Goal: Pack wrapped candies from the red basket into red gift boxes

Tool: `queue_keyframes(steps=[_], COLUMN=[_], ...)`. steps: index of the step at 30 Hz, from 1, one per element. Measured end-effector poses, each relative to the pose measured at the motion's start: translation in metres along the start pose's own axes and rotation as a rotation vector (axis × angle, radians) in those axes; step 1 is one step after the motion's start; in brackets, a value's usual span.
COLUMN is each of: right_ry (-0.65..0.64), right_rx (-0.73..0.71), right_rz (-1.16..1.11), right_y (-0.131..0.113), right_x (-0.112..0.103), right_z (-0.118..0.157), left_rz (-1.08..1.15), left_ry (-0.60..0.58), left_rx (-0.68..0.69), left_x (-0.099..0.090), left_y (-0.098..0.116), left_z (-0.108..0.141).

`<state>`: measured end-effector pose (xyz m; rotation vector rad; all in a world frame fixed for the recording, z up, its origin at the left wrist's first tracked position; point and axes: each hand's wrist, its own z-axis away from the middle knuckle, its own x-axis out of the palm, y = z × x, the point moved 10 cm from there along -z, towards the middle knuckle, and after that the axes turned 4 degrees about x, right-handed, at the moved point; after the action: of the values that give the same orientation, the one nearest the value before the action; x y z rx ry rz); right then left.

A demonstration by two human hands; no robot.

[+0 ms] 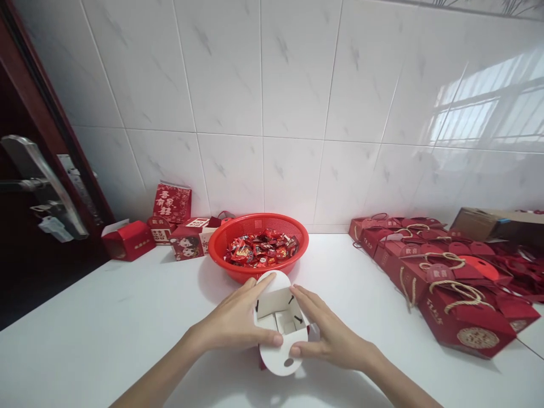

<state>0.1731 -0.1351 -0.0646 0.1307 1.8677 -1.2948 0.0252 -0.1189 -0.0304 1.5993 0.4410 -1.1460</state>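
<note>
Between my two hands stands a small gift box (278, 356), white inside and red outside, with its top open and rounded flaps folded outward. Its visible inside shows bare white card and some dark slots. My left hand (238, 317) grips the left side, thumb on the near flap. On the right side, my right hand (327, 328) holds the box with its thumb on the same flap and fingers along the far right edge. Just behind the box sits a red plastic basket (216, 258) holding red-wrapped candies (263, 249).
At right, several red gift boxes (463, 317) with rope handles stand in rows beside a brown cardboard box (476, 224). Several red boxes (130, 241) are by the tiled wall (229, 85) at left. A dark door (25, 238) with a metal handle borders the white table (114, 334).
</note>
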Motion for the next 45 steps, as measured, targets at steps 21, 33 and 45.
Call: queue_keyframes(steps=[21, 33, 45], right_ry=[0.152, 0.61, 0.612], right_rx=[-0.034, 0.049, 0.175], right_rz=[0.035, -0.279, -0.306], right_y=[-0.002, 0.013, 0.035], right_x=[-0.011, -0.062, -0.06], right_z=[-0.006, 0.016, 0.017], left_rz=[0.239, -0.329, -0.492], left_ry=[0.031, -0.011, -0.243], left_rx=[0.032, -0.207, -0.343], left_x=[-0.019, -0.095, -0.061], left_y=[-0.006, -0.051, -0.093], left_z=[-0.003, -0.076, -0.145])
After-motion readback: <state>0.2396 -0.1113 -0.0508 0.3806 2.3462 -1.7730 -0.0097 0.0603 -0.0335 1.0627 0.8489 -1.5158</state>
